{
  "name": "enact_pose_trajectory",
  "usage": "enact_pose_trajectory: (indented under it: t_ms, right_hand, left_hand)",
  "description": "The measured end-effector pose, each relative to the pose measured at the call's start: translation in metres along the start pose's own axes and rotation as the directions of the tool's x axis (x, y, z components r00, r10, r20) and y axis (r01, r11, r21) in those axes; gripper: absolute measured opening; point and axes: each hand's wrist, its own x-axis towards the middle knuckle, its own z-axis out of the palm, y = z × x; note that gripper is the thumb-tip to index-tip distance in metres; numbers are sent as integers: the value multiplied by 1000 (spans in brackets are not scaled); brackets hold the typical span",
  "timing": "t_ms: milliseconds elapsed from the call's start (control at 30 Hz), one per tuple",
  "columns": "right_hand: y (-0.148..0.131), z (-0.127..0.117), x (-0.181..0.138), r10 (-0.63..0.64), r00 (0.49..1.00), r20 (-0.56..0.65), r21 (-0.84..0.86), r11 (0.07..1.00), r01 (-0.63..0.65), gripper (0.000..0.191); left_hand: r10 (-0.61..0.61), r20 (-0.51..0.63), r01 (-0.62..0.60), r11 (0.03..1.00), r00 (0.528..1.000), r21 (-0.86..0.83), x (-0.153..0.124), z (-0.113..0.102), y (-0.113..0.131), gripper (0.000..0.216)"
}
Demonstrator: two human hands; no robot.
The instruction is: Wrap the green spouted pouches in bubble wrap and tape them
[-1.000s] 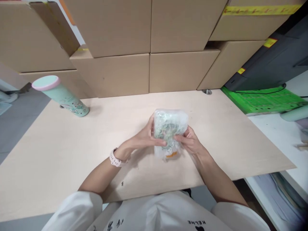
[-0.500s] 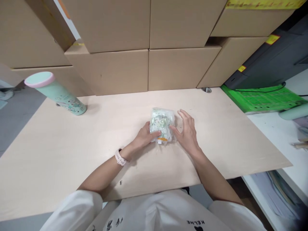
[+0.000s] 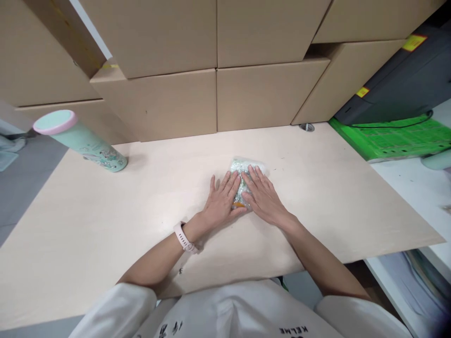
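A small bubble-wrapped package (image 3: 241, 165), whitish green with an orange patch at its near edge, lies on the pale wooden table (image 3: 148, 202). My left hand (image 3: 221, 199) rests flat along its left side, fingers stretched out and pointing away from me. On its right part lies my right hand (image 3: 262, 195), palm down with the fingers extended. Both hands touch the wrap and cover much of it, so what is inside cannot be made out. A pale pink band circles my left wrist.
A mint-green tumbler (image 3: 95, 145) with a pink rim stands at the table's left. Cardboard boxes (image 3: 158, 103) are stacked along the back edge. To the right are a green plastic crate (image 3: 394, 136) and a dark grey case (image 3: 398, 80).
My left hand has let go of the package's left edge and now lies flat on it. My right hand has come down onto its right part. The view has shifted slightly.
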Motion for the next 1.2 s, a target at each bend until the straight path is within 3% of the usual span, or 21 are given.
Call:
enact_pose_trajectory:
  t_ms: [200, 267, 333, 400, 467, 567, 600, 667, 767, 833, 900, 967, 1067, 1133, 1200]
  right_hand:
    - [-1, 1, 5, 6, 999, -34, 69, 998, -3, 57]
    - [0, -4, 4, 2, 992, -129, 174, 984, 21, 52]
    - [1, -11, 1, 101, 951, -293, 298, 955, -9, 45]
    - [3, -19, -1, 295, 862, -411, 419, 901, -109, 41]
    - [5, -25, -3, 446, 803, -395, 504, 836, -216, 44]
    - [8, -24, -1, 486, 840, -243, 533, 790, -303, 58]
    - [8, -21, -1, 472, 857, -206, 530, 790, -308, 64]
    - [7, -15, 1, 431, 880, -201, 547, 794, -264, 80]
    - [2, -11, 2, 339, 877, -340, 616, 785, -65, 100]
    - [0, -12, 0, 319, 847, -425, 630, 776, 24, 101]
    - [-1, -16, -2, 362, 828, -427, 633, 774, -12, 88]
    - [1, -18, -4, 439, 823, -362, 668, 738, -100, 69]
    - [4, -20, -2, 528, 818, -227, 797, 583, -155, 58]
    - [4, -20, 0, 543, 823, -167, 884, 452, -119, 62]
    - [1, -21, 1, 500, 857, -123, 942, 331, -58, 68]
  left_hand:
    - [-22, 28, 25, 993, 999, -112, 2, -3, -2, 90]
    - [-21, 46, 30, 979, 999, -200, 1, -7, -3, 89]
    - [-74, 32, 80, 942, 997, -325, 0, -12, -4, 88]
    - [-213, -11, 181, 856, 977, -485, -1, -17, -5, 79]
    - [-382, -10, 279, 693, 924, -665, 0, -19, -5, 66]
    - [-485, 39, 305, 483, 873, -821, 1, -15, -3, 60]
    - [-482, 13, 280, 486, 876, -828, 1, -13, -1, 62]
    - [-432, -143, 169, 606, 891, -778, 0, -11, 3, 67]
    - [-229, -447, -67, 829, 865, -556, -3, -12, 12, 67]
    - [-122, -519, -150, 879, 846, -452, -4, -16, 16, 65]
    - [-156, -442, -95, 864, 883, -495, -5, -18, 18, 65]
    - [-280, -250, 75, 791, 927, -607, -6, -18, 17, 65]
    - [-405, -1, 306, 691, 914, -655, -7, -18, 13, 60]
    - [-424, 25, 333, 670, 905, -663, -6, -21, 13, 59]
    - [-420, 54, 314, 582, 906, -750, -5, -26, 15, 65]
